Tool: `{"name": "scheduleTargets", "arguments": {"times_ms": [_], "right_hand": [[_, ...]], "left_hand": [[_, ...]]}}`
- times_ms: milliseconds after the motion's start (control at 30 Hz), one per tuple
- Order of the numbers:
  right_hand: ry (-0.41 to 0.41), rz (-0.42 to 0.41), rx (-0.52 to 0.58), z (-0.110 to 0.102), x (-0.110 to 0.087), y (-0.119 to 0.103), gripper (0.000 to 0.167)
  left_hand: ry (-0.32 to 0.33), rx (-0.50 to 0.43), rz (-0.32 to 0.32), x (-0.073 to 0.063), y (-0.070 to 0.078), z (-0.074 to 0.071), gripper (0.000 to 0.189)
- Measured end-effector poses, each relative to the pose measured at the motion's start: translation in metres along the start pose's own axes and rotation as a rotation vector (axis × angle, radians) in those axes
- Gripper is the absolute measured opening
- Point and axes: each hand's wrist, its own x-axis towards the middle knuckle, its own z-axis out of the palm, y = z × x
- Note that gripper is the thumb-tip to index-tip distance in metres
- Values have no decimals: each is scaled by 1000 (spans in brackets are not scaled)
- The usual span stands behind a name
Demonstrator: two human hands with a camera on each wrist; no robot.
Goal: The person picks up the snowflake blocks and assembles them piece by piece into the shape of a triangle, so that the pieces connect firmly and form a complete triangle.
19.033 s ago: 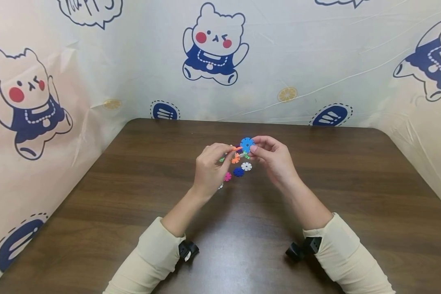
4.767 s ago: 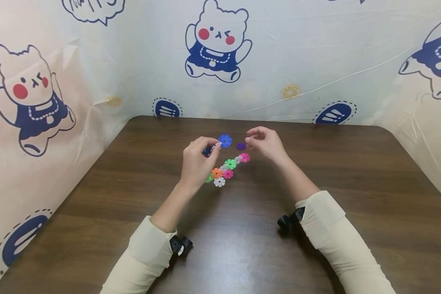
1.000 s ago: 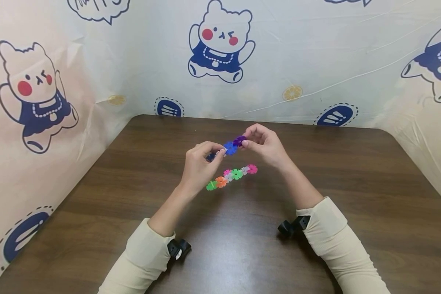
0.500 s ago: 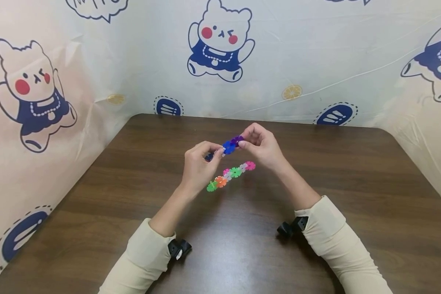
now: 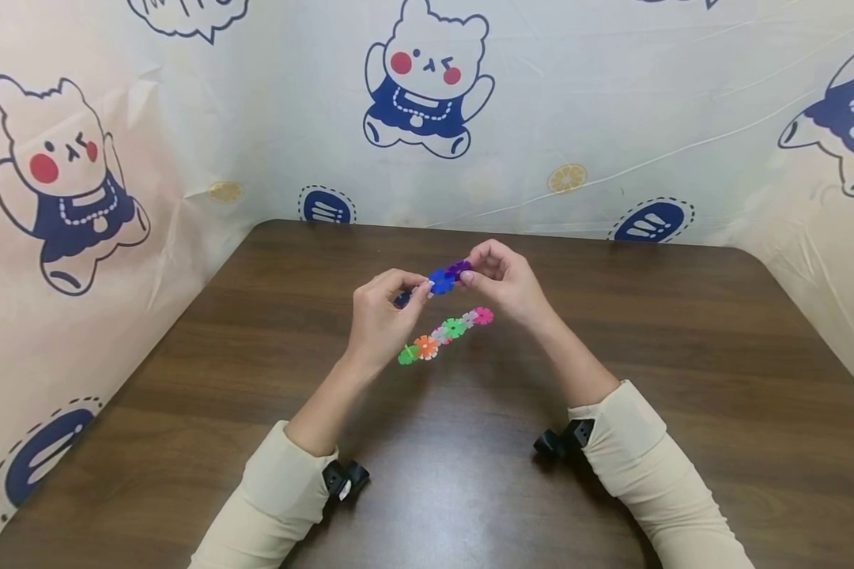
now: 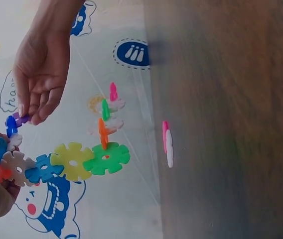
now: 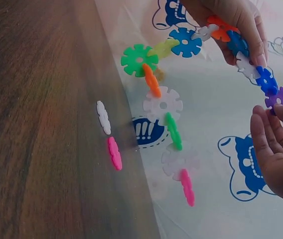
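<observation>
My left hand pinches a chain of slotted plastic snowflake discs near its upper end, around the white and blue pieces. The rest of the chain hangs below in the air: yellow disc, green disc, orange disc, then clear, green and pink discs. Just past the left fingertips is a blue disc. Between thumb and fingers, my right hand holds a purple disc against that blue disc's edge. How deep their slots interlock cannot be made out. Left fingers hide part of the chain in the head view.
On the brown wooden table, a loose white disc and a loose pink disc lie below the hanging chain. A cartoon-printed sheet surrounds the table's back and sides.
About five seconds ago the purple disc was apart from the blue one; now they meet. Over the last second the hanging chain has swung slightly, and both hands have shifted a little left.
</observation>
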Motion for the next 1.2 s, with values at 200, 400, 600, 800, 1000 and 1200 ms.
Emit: {"name": "scheduleTargets", "arguments": {"times_ms": [200, 400, 600, 800, 1000, 1200], "right_hand": [[5, 51, -51, -2, 2, 2, 13], [6, 128, -129, -3, 2, 8, 14], [15, 239, -191, -1, 3, 16, 17], [-61, 351, -248, 3, 4, 26, 23], [-141, 398, -336, 5, 6, 40, 31], [-267, 420, -484, 8, 9, 53, 40]], "left_hand": [[34, 23, -12, 1, -2, -5, 8], [116, 49, 11, 2, -6, -9, 7], [177, 89, -34, 2, -8, -10, 9], [240, 125, -72, 3, -10, -15, 10], [290, 140, -91, 7, -12, -24, 10], [299, 142, -134, 6, -13, -29, 11]]}}
